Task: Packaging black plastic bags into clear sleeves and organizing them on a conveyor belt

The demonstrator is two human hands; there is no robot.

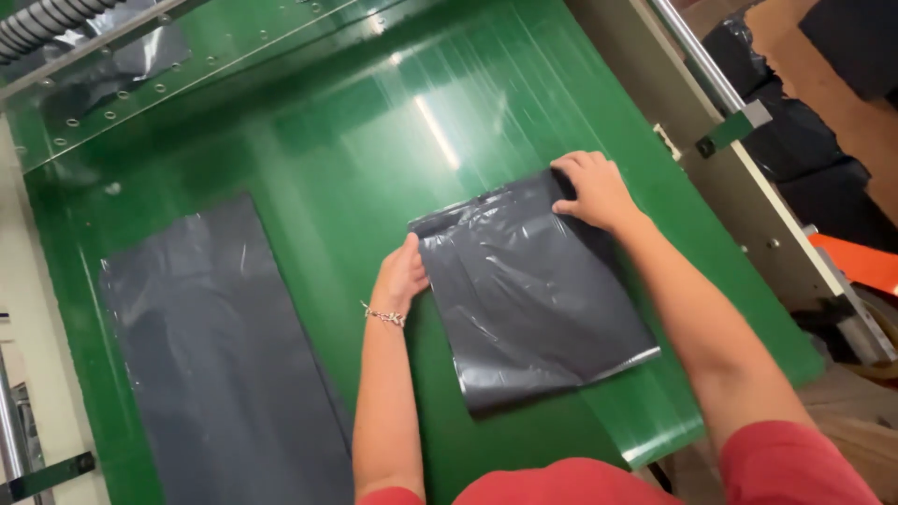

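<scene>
Head view, looking down on a glossy green tabletop (309, 159). Centre of frame: folded dark grey plastic bag (528, 290), lying flat, long axis running from upper left to lower right, folded top edge toward the upper centre, bottom edge toward the lower right. Left hand (400, 276) at the bag's left edge near its upper corner, fingers curled in on the film, edge seemingly pinched, though the grip itself is hidden beneath the hand; beaded bracelet (383, 316) on that wrist. Right hand (592, 190) at the bag's upper right corner, fingers bent down and pressing on the corner, whether closed on the film cannot be told. Lower left of frame: second, longer dark plastic sheet (220, 365), spread flat, well apart from both hands, long axis nearly vertical. Red sleeves (795, 468) along the bottom edge.
</scene>
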